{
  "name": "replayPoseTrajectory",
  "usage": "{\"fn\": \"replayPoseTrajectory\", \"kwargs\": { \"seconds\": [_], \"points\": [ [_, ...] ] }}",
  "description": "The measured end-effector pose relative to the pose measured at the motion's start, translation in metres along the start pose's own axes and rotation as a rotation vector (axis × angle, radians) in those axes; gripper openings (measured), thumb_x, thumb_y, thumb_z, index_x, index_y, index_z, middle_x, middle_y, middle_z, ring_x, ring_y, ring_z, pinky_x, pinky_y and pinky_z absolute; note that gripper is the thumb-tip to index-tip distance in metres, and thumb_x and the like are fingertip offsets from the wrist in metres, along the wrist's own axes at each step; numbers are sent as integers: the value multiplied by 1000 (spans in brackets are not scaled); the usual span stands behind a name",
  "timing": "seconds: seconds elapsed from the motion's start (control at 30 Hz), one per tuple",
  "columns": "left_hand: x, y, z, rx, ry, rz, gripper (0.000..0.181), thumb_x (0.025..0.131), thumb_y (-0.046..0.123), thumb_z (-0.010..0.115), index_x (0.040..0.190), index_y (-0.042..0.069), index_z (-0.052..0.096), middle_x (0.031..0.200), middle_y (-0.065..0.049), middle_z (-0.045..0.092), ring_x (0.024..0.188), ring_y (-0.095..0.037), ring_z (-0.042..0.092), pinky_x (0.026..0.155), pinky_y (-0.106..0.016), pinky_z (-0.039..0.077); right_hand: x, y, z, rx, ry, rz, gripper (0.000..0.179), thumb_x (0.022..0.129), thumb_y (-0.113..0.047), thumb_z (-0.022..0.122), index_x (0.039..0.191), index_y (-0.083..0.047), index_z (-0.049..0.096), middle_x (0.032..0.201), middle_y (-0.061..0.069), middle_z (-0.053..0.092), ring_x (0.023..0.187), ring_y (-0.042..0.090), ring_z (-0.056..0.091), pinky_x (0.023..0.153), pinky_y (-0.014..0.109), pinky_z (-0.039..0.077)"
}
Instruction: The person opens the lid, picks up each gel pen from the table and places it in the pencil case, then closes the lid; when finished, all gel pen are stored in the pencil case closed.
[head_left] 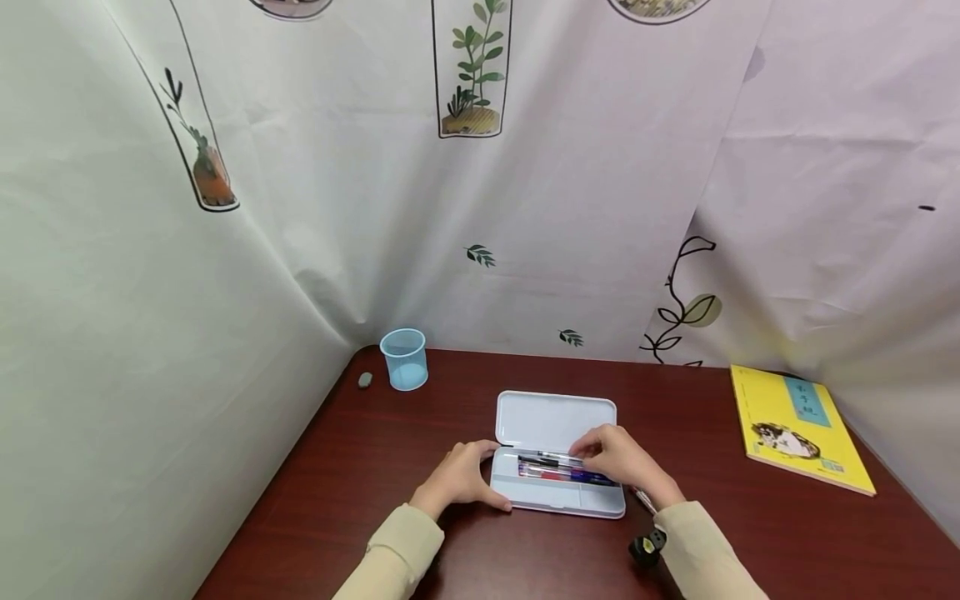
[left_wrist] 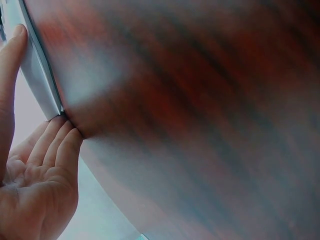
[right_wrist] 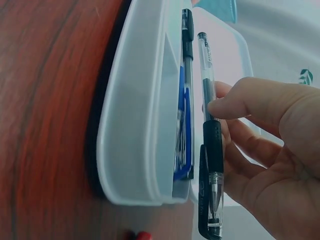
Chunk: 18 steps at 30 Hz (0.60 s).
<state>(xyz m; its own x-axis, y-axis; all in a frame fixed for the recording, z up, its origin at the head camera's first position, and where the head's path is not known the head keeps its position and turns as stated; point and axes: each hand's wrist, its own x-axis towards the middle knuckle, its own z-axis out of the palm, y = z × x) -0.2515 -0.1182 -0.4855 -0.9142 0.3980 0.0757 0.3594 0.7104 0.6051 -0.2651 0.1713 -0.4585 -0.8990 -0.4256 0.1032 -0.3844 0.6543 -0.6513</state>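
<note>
An open white pencil case (head_left: pixel 525 498) lies on the dark red table, its lid (head_left: pixel 555 421) tipped back toward the wall. Several pens (head_left: pixel 547 475) with black, red and blue parts lie inside. My left hand (head_left: pixel 459 479) holds the case's left end, thumb at the front edge and fingers at the back corner. My right hand (head_left: pixel 618 454) is over the right part of the case. In the right wrist view it pinches a clear gel pen (right_wrist: pixel 213 145) with a black cap and grip between thumb and fingers. The pen is just above the case, beside the others.
A light blue cup (head_left: pixel 406 371) stands at the far left corner, with a small grey piece (head_left: pixel 365 380) beside it. A yellow book (head_left: pixel 802 429) lies at the right. Near my right wrist are a small black object (head_left: pixel 645 548) and a red-tipped pen (head_left: pixel 642 499).
</note>
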Motion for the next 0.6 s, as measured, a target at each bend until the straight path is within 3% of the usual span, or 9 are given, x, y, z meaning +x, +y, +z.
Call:
{"fn": "replayPoseTrajectory", "kwargs": {
  "seconds": [0.6],
  "points": [
    [0,0,0,10,1,-9,91,52,47,95,126,4,62,122,-8,68,111,-19,63,96,-38,50,16,-11,15,8,-3,-9,20,79,5,67,91,-7,78,89,2,72,76,12,55,65,24,49]
  ]
}}
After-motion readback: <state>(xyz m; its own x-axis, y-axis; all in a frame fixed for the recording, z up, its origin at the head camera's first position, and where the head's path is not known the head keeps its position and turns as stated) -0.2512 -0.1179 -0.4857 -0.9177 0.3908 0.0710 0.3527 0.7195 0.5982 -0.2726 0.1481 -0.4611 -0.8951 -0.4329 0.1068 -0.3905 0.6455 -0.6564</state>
